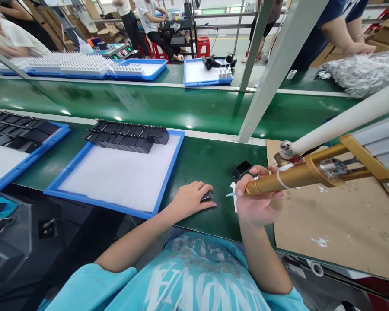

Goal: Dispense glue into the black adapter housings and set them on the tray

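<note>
My left hand (191, 199) rests on the green bench with its fingers closed around a small black piece (206, 196), mostly covered by the fingers. In my right hand (257, 207) is a gold-coloured dispensing gun (278, 180), its thin teal nozzle (230, 194) pointing left towards that piece, a short gap away. White paper (235, 204) lies under the nozzle. Just beyond my right hand sits a black device with a dark glossy face (243, 167). Part of the right palm is blurred.
A blue-rimmed tray (168, 172) at left holds rows of black boxes (126, 134); another such tray (56, 138) stands farther left. Cardboard (320, 224) covers the right side. A white post (272, 65) and white pipe (343, 119) cross the right. Co-workers (152, 21) are beyond the green strip.
</note>
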A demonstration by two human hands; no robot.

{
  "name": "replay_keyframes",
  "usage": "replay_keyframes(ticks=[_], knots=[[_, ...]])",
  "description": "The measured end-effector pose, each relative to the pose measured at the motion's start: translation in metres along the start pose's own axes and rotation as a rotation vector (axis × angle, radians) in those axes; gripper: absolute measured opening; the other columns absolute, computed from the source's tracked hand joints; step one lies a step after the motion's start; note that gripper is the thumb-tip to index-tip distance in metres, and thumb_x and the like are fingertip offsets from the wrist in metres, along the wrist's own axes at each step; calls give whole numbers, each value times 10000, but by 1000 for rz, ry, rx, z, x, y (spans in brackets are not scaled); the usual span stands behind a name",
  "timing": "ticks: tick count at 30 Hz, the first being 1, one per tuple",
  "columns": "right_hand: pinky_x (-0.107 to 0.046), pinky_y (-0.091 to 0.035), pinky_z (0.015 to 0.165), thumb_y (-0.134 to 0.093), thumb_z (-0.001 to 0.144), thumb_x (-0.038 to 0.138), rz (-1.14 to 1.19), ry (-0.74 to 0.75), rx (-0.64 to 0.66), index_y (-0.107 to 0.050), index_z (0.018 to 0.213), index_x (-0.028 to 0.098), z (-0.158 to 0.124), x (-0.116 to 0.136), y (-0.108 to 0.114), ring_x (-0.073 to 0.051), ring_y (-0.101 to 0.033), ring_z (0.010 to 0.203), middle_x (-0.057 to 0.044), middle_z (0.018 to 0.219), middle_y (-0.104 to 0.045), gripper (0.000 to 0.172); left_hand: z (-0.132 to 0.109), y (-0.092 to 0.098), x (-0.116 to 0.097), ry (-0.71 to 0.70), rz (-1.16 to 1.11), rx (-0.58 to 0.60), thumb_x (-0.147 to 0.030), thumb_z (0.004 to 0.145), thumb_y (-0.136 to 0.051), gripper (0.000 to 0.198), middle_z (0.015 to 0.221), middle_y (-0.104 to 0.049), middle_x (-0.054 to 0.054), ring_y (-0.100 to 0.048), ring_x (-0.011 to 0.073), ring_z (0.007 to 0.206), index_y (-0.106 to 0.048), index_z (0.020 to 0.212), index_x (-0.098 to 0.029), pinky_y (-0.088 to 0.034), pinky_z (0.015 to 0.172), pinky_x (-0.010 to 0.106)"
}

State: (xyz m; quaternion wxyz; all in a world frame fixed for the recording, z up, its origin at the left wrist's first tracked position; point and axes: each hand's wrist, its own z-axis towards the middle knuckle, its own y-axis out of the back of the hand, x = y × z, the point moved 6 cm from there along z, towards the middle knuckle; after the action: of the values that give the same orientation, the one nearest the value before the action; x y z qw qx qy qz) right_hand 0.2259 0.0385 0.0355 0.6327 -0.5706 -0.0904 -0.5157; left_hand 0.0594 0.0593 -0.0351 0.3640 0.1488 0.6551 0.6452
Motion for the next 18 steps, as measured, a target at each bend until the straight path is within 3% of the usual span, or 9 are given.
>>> replay_keyframes(ticks=[7, 12, 15, 18], knots=[[-261, -341, 339, -501, 827, 479, 40, 7, -1, -609, 1059, 308, 1, 2, 2, -82, -544, 400, 29, 906, -581, 308, 2, -4, -3, 1, 29, 60, -345, 908, -584, 216, 950, -642, 41, -624, 212, 861, -541, 1076, -216, -465, 640, 278], [-252, -350, 338, -501, 819, 478, 27, 24, -3, -614, 1031, 299, 2, 2, 2, -76, -535, 393, 30, 900, -586, 299, 3, -7, -5, -22, 10, 160, -331, 944, -510, 220, 1017, -631, 75, -613, 243, 918, -518, 1108, -185, -482, 747, 346], [-251, -361, 344, -496, 818, 477, 20, 39, -16, -612, 1020, 294, 2, 2, 4, -75, -534, 399, 28, 908, -587, 296, 3, -1, 3, 106, -231, 126, -367, 927, -528, 257, 1027, -626, 72, -608, 250, 929, -519, 1121, -199, -469, 782, 360], [-254, -372, 353, -478, 832, 470, 9, 54, -31, -610, 1051, 286, 2, 1, 7, -82, -551, 430, 11, 969, -595, 315, -1, 3, 18, 375, -813, 33, -465, 900, -546, 358, 927, -609, 29, -611, 203, 820, -503, 1171, -235, -471, 735, 321]])
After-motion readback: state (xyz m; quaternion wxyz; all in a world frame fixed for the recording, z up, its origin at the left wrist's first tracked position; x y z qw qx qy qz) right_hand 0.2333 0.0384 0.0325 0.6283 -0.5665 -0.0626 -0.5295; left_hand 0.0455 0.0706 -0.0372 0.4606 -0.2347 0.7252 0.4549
